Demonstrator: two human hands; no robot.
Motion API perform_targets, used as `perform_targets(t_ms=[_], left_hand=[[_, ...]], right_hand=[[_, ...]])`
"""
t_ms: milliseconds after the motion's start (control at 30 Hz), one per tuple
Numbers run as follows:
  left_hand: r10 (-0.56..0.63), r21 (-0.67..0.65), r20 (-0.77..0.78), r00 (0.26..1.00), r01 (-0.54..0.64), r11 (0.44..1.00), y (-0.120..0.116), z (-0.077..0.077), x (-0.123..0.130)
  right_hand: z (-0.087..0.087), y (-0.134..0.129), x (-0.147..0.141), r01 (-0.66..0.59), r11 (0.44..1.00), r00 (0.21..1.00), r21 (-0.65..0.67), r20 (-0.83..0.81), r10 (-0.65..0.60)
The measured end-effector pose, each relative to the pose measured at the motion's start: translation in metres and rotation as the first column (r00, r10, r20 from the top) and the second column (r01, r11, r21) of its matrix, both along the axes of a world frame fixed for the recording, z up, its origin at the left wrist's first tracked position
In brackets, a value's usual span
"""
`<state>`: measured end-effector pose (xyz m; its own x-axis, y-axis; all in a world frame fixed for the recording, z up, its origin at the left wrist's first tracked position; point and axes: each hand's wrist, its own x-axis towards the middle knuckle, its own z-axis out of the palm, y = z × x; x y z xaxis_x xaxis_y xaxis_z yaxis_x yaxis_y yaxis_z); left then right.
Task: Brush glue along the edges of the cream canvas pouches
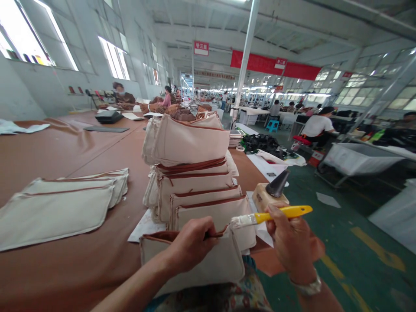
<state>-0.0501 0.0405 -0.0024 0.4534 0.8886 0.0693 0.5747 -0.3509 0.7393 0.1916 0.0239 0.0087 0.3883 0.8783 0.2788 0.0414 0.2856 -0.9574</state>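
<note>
My left hand (191, 245) is closed on the brown-trimmed upper edge of a cream fabric pouch (208, 273), which stands at the table's near edge by my lap. In my right hand (290, 240) is a paintbrush (282, 213) with a yellow handle, its whitish bristles pointing left. The bristle tip is at the pouch's top right corner; I cannot tell whether it touches. Just behind stand several more cream pouches (198, 186) with brown edges, in a leaning stack. A pale block-shaped container (261, 197) with a dark cone on top is beyond my right hand.
Several flat cream pouches (61, 212) lie at the left on the brown-covered table (107, 156). A dark box (108, 117) sits farther back. To the right are a heap of black material (266, 145), a white cart (360, 158) and the green floor. Other people work in the background.
</note>
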Motion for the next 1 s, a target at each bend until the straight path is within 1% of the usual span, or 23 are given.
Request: perform_targets(t_ms=[33,100,133,200,267,333,433,533,633,700,733,800,833,900,933,967,1000], left_hand=[[0.011,-0.009,0.005,1.0,-0.011,1.0,-0.001,-0.001,0.0],[0.039,-0.02,0.02,0.999,-0.039,0.999,-0.006,-0.003,0.002],[0.06,-0.02,0.033,0.998,-0.059,0.998,-0.009,-0.005,0.003],[0.112,-0.022,0.062,0.992,-0.111,0.994,-0.016,-0.008,0.004],[0.17,-0.03,0.073,0.983,-0.168,0.985,-0.023,-0.013,0.006],[0.185,-0.022,0.057,0.981,-0.184,0.983,-0.031,-0.017,0.007],[0.157,0.089,0.054,0.986,-0.162,0.983,-0.043,-0.02,0.011],[0.1,0.265,0.048,0.994,-0.11,0.958,-0.053,-0.019,0.016],[0.082,0.375,0.015,0.996,-0.082,0.923,-0.057,-0.015,0.017],[0.114,0.388,0.018,0.993,-0.112,0.915,-0.057,-0.014,0.015],[0.129,0.384,0.021,0.991,-0.127,0.914,-0.056,-0.013,0.014],[0.147,0.38,0.029,0.989,-0.147,0.913,-0.056,-0.012,0.012],[0.146,0.383,0.031,0.989,-0.147,0.912,-0.056,-0.012,0.012],[0.124,0.414,0.032,0.992,-0.126,0.902,-0.056,-0.009,0.012],[0.106,0.437,0.029,0.994,-0.108,0.893,-0.056,-0.008,0.012],[0.088,0.457,0.022,0.996,-0.088,0.885,-0.057,-0.006,0.012],[0.075,0.473,0.011,0.997,-0.071,0.878,-0.058,-0.005,0.013]], right_hand=[[0.0,-0.003,-0.002,-0.035,0.999,0.999,-0.009,-0.004,0.034],[-0.003,-0.009,-0.007,-0.086,0.996,0.993,-0.021,0.075,0.087],[-0.004,-0.01,-0.01,-0.089,0.996,0.988,-0.022,0.127,0.091],[-0.006,-0.01,-0.01,-0.042,0.999,0.985,-0.013,0.17,0.044],[-0.005,-0.007,-0.003,0.037,0.999,0.994,-0.004,0.102,-0.037],[-0.002,-0.005,0.007,0.074,0.997,0.997,-0.008,-0.005,-0.074],[0.004,-0.002,0.016,0.045,0.999,0.992,0.002,-0.118,-0.044],[0.006,-0.007,0.011,-0.014,1.0,0.992,-0.021,-0.128,0.011],[0.006,-0.023,-0.003,-0.093,0.994,0.993,-0.051,-0.078,0.089],[0.007,-0.038,-0.007,-0.159,0.985,0.987,-0.068,0.002,0.159],[0.008,-0.045,-0.006,-0.172,0.982,0.983,-0.079,0.044,0.176],[0.013,-0.057,0.001,-0.148,0.986,0.984,-0.078,0.088,0.154],[0.017,-0.061,0.007,-0.104,0.993,0.991,-0.064,0.083,0.109],[0.023,-0.064,0.016,0.014,1.0,0.999,-0.015,0.029,-0.013],[0.025,-0.063,0.018,0.053,0.998,0.999,0.014,-0.009,-0.053],[0.026,-0.062,0.018,0.069,0.997,0.997,0.032,-0.044,-0.068],[0.026,-0.061,0.015,0.052,0.998,0.997,0.036,-0.064,-0.05]])
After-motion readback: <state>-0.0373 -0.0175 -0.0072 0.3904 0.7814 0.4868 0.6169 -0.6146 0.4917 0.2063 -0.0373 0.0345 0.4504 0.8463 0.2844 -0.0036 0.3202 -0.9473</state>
